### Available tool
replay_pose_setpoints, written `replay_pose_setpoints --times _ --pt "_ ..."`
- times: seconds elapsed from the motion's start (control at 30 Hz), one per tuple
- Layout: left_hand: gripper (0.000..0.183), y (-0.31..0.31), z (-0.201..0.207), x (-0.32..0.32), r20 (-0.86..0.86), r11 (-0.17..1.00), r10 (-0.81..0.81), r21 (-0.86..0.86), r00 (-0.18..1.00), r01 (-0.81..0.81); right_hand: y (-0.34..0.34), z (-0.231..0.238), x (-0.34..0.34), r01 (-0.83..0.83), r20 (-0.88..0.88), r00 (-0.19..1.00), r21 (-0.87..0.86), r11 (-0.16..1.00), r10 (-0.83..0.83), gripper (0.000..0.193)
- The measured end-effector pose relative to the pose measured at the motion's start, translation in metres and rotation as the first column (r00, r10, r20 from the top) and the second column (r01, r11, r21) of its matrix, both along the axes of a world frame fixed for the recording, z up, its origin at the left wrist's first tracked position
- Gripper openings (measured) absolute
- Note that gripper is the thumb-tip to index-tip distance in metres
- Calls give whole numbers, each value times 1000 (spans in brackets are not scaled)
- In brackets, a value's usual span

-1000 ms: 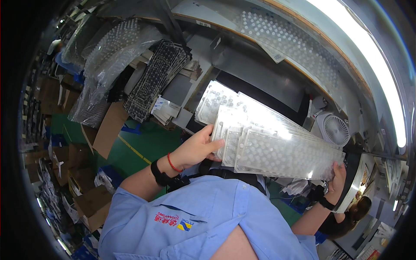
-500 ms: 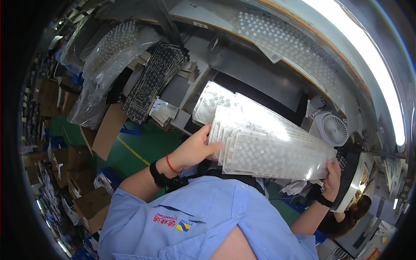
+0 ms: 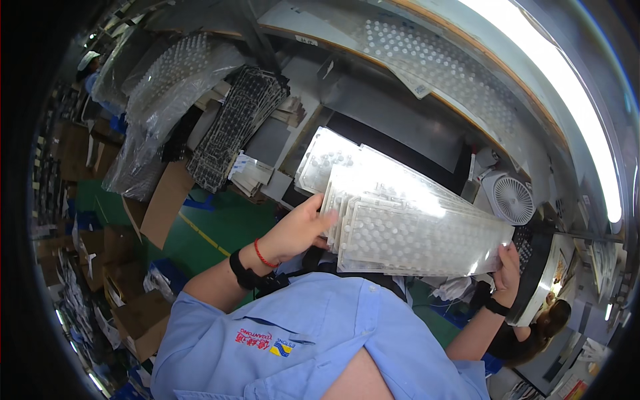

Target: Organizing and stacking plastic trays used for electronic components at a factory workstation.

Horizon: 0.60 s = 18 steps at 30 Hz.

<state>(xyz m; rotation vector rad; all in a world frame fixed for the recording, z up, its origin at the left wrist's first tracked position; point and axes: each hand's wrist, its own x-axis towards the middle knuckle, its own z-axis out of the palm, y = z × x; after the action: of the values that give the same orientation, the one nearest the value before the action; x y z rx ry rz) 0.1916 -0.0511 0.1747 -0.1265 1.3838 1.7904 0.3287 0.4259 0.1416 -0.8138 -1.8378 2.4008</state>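
Note:
A fanned stack of translucent plastic sheets [image 3: 427,243], long and patterned with round dots, is held up in front of my chest. My left hand [image 3: 303,228] grips its left end, with the thumb over the front edges and the fingers mostly hidden behind. At the other end, my right hand [image 3: 509,270] pinches the lower right corner. More sheets of the same kind [image 3: 327,160] show behind the held ones, at the upper left. Strong glare whitens the middle of the stack. Whether the rear sheets are held too, I cannot tell.
A small white fan [image 3: 512,198] stands right of the sheets. Black patterned sheets [image 3: 237,127] are piled at the left, beside plastic-wrapped dotted sheets [image 3: 170,93]. A shelf [image 3: 320,27] crosses above. Cardboard boxes [image 3: 140,317] stand lower left; another person [image 3: 550,327] is far right.
The front sheets have shifted slightly left and down, so their left edges lie closer together. My left thumb has moved a little up and left, and my right hand slightly left.

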Motion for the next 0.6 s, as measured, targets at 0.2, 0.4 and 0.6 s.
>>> replay_pose_setpoints --times 0.2,0.4,0.6 --pt "37 -1 -7 4 -54 999 -31 -35 998 29 10 5 6 31 8 999 56 998 -31 44" --pt "37 -4 -7 1 -50 998 -33 -57 998 30 16 -6 11 68 16 998 -6 998 -68 38" --pt "47 -1 -11 5 -53 998 -22 52 998 25 -1 -9 9 29 28 999 3 1000 -29 40"
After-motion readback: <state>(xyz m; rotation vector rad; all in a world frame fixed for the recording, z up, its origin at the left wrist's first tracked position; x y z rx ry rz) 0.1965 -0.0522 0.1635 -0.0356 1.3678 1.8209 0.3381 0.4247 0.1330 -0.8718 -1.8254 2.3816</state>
